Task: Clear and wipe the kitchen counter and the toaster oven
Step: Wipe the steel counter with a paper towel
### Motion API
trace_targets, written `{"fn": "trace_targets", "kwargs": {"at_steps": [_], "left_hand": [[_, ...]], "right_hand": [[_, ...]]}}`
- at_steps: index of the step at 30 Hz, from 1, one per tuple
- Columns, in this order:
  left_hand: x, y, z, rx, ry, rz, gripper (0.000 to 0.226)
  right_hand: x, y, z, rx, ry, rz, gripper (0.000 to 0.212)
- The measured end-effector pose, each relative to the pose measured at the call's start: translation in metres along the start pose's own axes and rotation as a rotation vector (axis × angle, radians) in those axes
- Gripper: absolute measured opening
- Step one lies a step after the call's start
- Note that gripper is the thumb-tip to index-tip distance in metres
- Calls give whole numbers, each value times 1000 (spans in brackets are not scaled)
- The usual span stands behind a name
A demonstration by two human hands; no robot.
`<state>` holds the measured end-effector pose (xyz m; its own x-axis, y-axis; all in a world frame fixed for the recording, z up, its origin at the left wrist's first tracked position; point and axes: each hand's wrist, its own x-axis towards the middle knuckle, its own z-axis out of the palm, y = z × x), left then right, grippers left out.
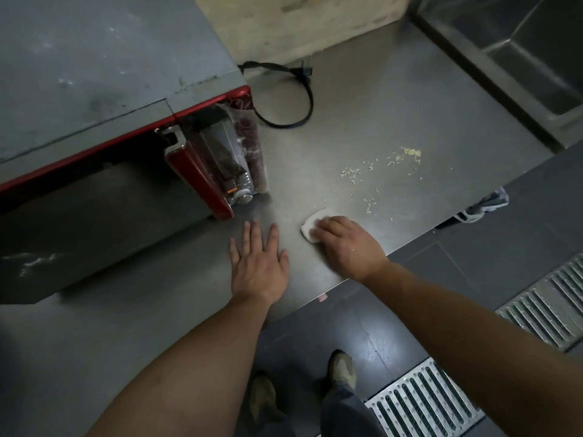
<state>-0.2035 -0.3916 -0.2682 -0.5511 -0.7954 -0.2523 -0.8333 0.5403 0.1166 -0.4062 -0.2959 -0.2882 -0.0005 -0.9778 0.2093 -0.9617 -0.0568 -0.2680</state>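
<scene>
steel counter [362, 115] fills mid frame, sink [517, 55] at far rt corner. toaster oven [94, 99] on counter left, grey top, red trim, door hanging open. black cord [303, 99] loops behind oven. left hand [258, 263] flat on counter, fingers straight & spread, just beside oven. right hand [344, 244] fingers curled over white cloth [310, 227], pressing it on counter near front edge. crumbs [388, 168] scattered beyond cloth.
</scene>
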Motion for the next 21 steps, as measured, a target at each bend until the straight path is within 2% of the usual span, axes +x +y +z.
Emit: {"fn": "trace_targets", "kwargs": {"at_steps": [3,6,8,11,13,15,18,21], "left_hand": [[6,13,7,-13,15,-58,65],[7,12,12,-2,51,-72,67],[7,10,13,1,57,-60,67],[8,10,13,6,68,-73,68],[8,12,14,8,67,-82,69],[7,11,14,3,98,-76,69],[7,11,14,-1,115,-74,69],[6,11,12,-8,108,-74,70]], "right_hand": [[4,33,-24,-24,19,117,29],[11,56,-46,-24,64,338,33],[10,60,-52,-41,119,360,31],[-5,39,-45,17,156,92,26],[-22,16,-32,45,93,-146,29],[-40,0,-17,42,5,-308,33],[-43,7,-9,54,-12,-346,28],[-23,40,-16,22,-36,-231,31]]}}
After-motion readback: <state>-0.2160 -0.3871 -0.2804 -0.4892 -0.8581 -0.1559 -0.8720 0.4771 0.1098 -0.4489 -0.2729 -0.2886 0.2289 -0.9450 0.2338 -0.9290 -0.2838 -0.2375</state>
